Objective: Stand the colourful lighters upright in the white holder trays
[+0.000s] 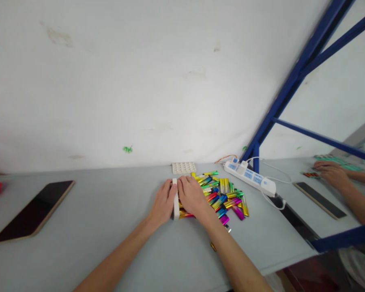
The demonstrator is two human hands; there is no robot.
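Note:
A white tray (176,209) stands on its edge on the grey table, its narrow side facing me. My left hand (163,202) is wrapped round its left side, thumb near the top edge. On the other side, my right hand (192,195) has its fingers bent against the tray, among shiny lighters; whether it grips a lighter is hidden. Many coloured metallic lighters (220,201) lie in a loose heap right of the tray, partly under my right forearm. Behind the hands, a white tray with round holes (184,168) lies near the wall.
A white power strip (250,176) with cables lies right of the heap, beside a blue metal frame (287,91). A dark tablet-like panel (33,211) lies at left. Beyond the frame, another person's hands (330,172) work near a dark panel (320,199).

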